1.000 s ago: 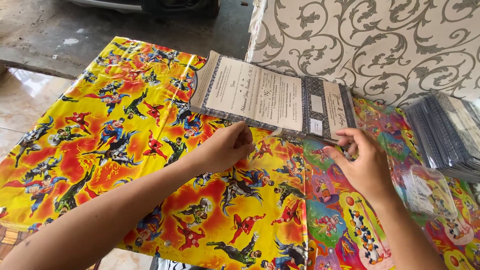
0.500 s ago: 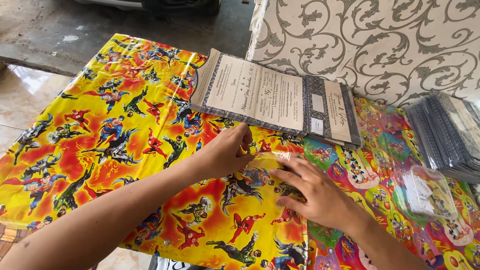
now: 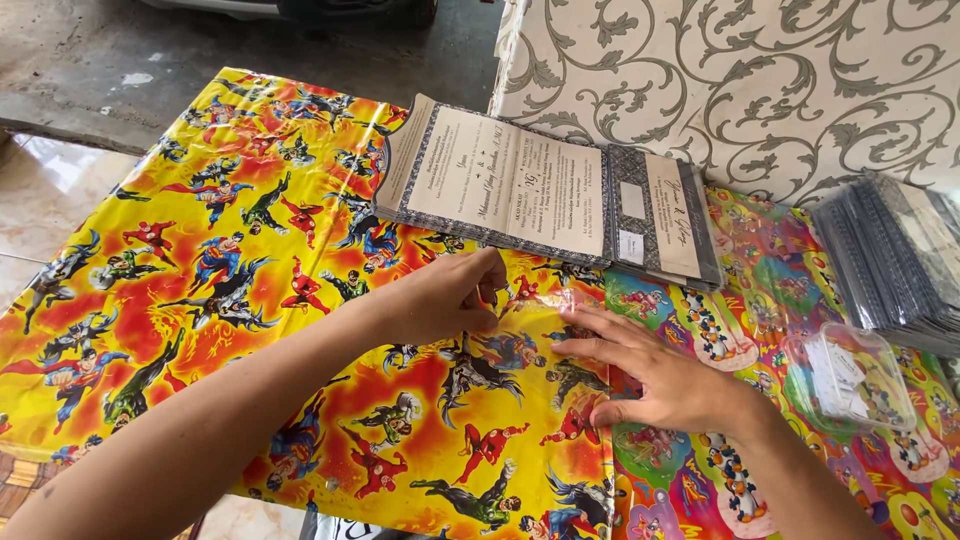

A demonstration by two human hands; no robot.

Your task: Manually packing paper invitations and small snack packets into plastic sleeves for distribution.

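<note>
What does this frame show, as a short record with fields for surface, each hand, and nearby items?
surface: table under a yellow cartoon-print sheet, with a second multicoloured sheet at the right
left hand: left hand pinches the edge of a clear plastic sleeve
right hand: right hand lies flat, fingers spread, pressing on the sleeve
behind hands: stack of printed cards with dark patterned borders
right edge: dark stack of cards; small clear plastic box
backdrop: white cloth with grey scrolls
</note>
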